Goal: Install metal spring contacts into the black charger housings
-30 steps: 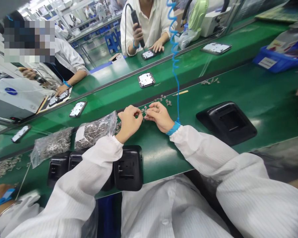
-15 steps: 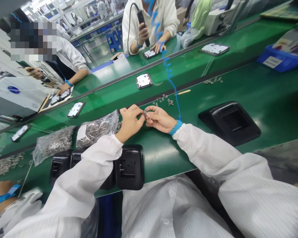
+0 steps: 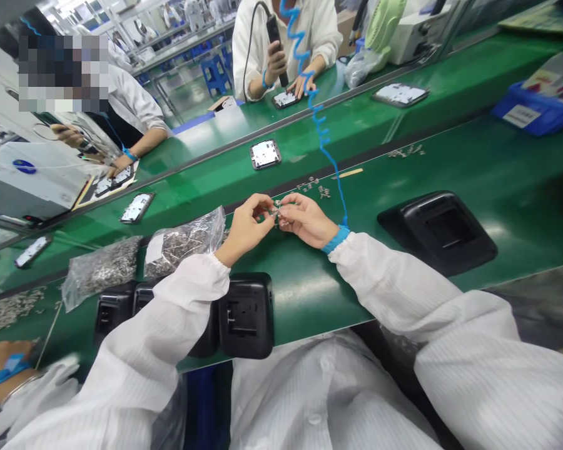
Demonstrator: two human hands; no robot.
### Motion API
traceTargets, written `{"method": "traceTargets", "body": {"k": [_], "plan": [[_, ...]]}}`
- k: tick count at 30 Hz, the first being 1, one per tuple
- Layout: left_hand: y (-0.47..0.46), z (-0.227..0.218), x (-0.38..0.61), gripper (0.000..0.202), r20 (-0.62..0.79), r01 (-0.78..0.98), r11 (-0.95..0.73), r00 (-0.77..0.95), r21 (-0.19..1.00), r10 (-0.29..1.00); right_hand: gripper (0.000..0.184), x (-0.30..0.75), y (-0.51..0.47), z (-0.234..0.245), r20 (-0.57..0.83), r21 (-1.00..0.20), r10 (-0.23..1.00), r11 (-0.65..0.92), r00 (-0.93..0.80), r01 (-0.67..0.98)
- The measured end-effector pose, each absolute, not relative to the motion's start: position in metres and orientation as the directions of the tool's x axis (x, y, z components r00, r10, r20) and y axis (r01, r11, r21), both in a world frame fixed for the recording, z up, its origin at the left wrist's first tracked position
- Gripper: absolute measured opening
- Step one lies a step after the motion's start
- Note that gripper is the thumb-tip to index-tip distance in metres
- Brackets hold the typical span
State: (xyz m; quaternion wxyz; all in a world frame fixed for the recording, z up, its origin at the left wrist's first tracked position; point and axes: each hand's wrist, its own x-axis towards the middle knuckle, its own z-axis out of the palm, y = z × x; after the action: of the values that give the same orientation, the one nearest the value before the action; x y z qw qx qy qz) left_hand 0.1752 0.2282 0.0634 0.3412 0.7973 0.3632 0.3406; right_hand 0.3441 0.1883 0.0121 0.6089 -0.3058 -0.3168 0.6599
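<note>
My left hand (image 3: 249, 226) and my right hand (image 3: 308, 222) meet fingertip to fingertip over the green bench. Small silvery metal pieces (image 3: 276, 211) show between their pinched fingers; they are too small to tell their exact kind. A blue wrist strap (image 3: 336, 239) with a coiled cord is on my right wrist. Similar loose metal pieces (image 3: 324, 191) lie just beyond my right hand. Left of my left hand rests a clear bag of metal pieces (image 3: 182, 245). Below it stands a black plastic housing (image 3: 246, 315) with a recessed bay, beside others partly hidden by my left sleeve.
Another black housing (image 3: 438, 231) lies at the right, with a blue bin (image 3: 535, 112) behind it. A second filled bag (image 3: 104, 265) is at the left. Circuit board units (image 3: 265, 154) sit on the green conveyor. Across it, a co-worker's hand (image 3: 276, 61) holds a power screwdriver.
Both hands stay together, with their fingers shifted slightly around the small metal pieces. The units on the conveyor have moved a little to the left.
</note>
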Motion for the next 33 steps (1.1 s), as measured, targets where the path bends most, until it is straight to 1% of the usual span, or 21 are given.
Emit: {"method": "traceTargets", "body": {"k": [4,10,12,15,17,19,20,22,24,25,26,27,28,30,33], "plan": [[0.232,0.061,0.172,0.011,0.286,0.354,-0.494,0.500,0.794,0.817,0.055,0.344,0.189,0.013,-0.035,-0.791,0.997,-0.066,-0.063,-0.609],[0.237,0.061,0.167,0.009,0.336,0.328,-0.496,0.438,0.804,0.834,0.053,0.348,0.188,0.016,-0.034,-0.766,0.995,-0.084,-0.091,-0.637],[0.238,0.063,0.166,0.008,0.323,0.337,-0.476,0.419,0.812,0.848,0.052,0.349,0.188,0.016,-0.018,-0.765,0.993,-0.086,-0.113,-0.639],[0.236,0.066,0.165,0.005,0.288,0.355,-0.455,0.433,0.816,0.854,0.051,0.350,0.191,0.014,0.028,-0.793,0.995,-0.039,-0.100,-0.608],[0.235,0.067,0.165,0.003,0.269,0.364,-0.447,0.446,0.817,0.854,0.050,0.351,0.193,0.014,0.080,-0.824,0.995,0.032,-0.060,-0.565],[0.234,0.068,0.164,0.004,0.259,0.369,-0.444,0.453,0.817,0.853,0.046,0.353,0.194,0.014,0.162,-0.866,0.987,0.144,0.003,-0.479],[0.234,0.068,0.163,0.004,0.258,0.369,-0.449,0.462,0.814,0.848,0.041,0.355,0.193,0.016,0.224,-0.889,0.974,0.220,0.039,-0.401],[0.234,0.068,0.162,0.003,0.259,0.372,-0.473,0.498,0.799,0.828,0.029,0.358,0.190,0.019,0.383,-0.904,0.919,0.393,0.092,-0.167],[0.234,0.068,0.161,0.003,0.290,0.374,-0.530,0.536,0.761,0.793,0.018,0.360,0.187,0.022,0.523,-0.852,0.848,0.518,0.081,0.074],[0.234,0.069,0.160,0.002,0.325,0.377,-0.574,0.547,0.727,0.771,0.016,0.360,0.185,0.024,0.560,-0.824,0.826,0.546,0.070,0.148],[0.233,0.070,0.160,0.002,0.371,0.385,-0.625,0.554,0.679,0.745,0.014,0.360,0.184,0.025,0.570,-0.814,0.819,0.554,0.061,0.173],[0.232,0.071,0.159,0.003,0.423,0.395,-0.677,0.559,0.621,0.713,0.015,0.360,0.183,0.025,0.556,-0.826,0.829,0.544,0.054,0.150],[0.231,0.072,0.158,0.004,0.472,0.401,-0.724,0.564,0.561,0.678,0.018,0.360,0.183,0.025,0.524,-0.851,0.851,0.519,0.047,0.088],[0.228,0.075,0.158,0.008,0.526,0.396,-0.787,0.590,0.473,0.613,0.027,0.360,0.185,0.025,0.420,-0.903,0.907,0.419,0.011,-0.096],[0.224,0.076,0.158,0.011,0.535,0.357,-0.821,0.629,0.446,0.564,0.041,0.360,0.188,0.024,0.257,-0.917,0.964,0.219,-0.074,-0.332]]}}
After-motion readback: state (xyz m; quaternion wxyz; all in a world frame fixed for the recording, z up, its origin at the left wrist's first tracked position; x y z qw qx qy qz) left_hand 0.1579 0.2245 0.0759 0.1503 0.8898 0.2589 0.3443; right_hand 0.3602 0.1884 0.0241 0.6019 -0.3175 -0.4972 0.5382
